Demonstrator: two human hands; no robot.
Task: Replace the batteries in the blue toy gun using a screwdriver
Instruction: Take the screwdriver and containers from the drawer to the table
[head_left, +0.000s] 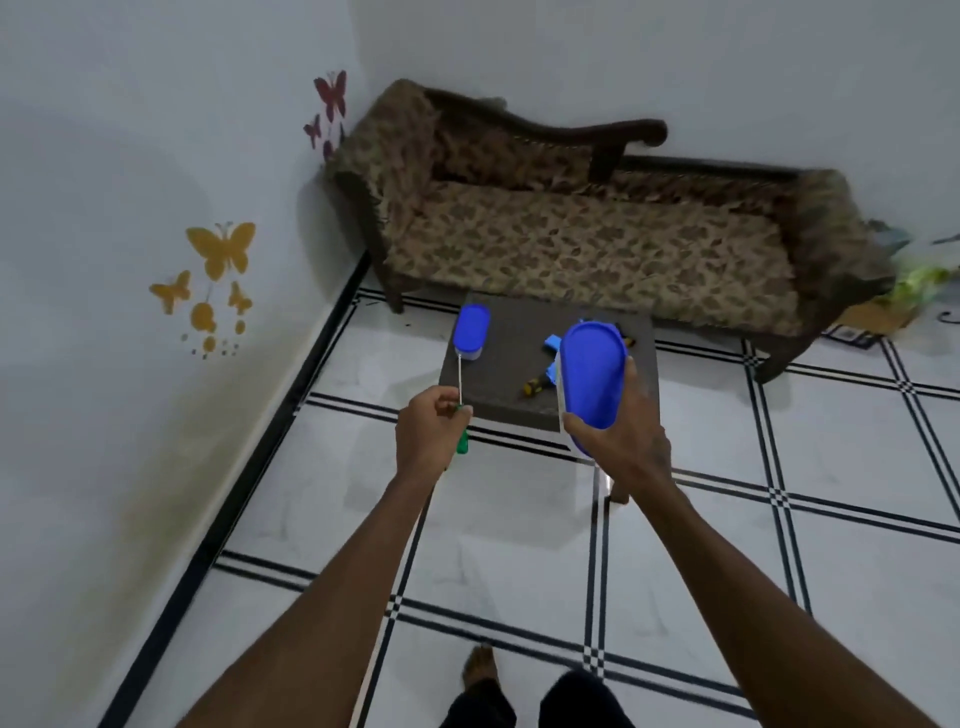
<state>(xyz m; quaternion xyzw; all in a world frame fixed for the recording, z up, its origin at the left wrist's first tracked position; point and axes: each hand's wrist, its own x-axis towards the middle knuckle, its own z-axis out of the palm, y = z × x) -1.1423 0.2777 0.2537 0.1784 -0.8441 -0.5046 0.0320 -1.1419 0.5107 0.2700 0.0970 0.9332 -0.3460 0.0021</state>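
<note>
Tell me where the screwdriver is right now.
The green-handled screwdriver is in the left hand, left of centre, its tip pointing toward the small blue-lidded box on the table.

"What's around you?"

"I'm standing on a white tiled floor (519, 540) crossed by dark double lines, in a corner of pale walls (130, 130)."

"Any furniture?"

"A patterned brown settee (571, 244) with a dark wooden frame stands along the far wall. A low dark table (514, 358) sits just in front of it."

"And the walls?"

"Yellow butterfly stickers (218, 270) to my left, red ones (327, 111) near the corner. A black skirting strip (249, 457) runs along the base."
</note>
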